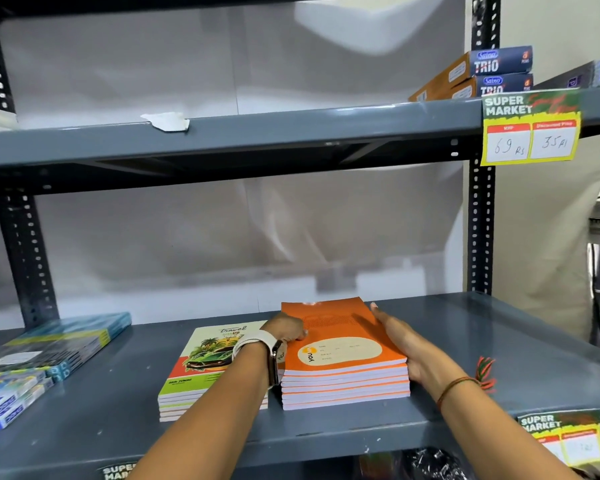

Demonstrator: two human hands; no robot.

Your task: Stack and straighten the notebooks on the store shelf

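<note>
A stack of several orange notebooks [340, 355] lies on the grey shelf [499, 341], a little right of centre. My left hand [286, 329], with a white watch on the wrist, presses against the stack's left edge with fingers curled on the top cover. My right hand [400, 341] lies flat along the stack's right side, fingers pointing back. To the left, touching the orange stack, lies a stack of green travel notebooks [208, 365] with a car picture, partly hidden by my left forearm.
Blue wrapped notebook packs [59, 344] lie at the shelf's left end. The upper shelf [257, 140] hangs close above, with blue pen boxes [489, 72] at its right and a yellow price tag [530, 128]. Another price tag [565, 434] sticks to the front edge.
</note>
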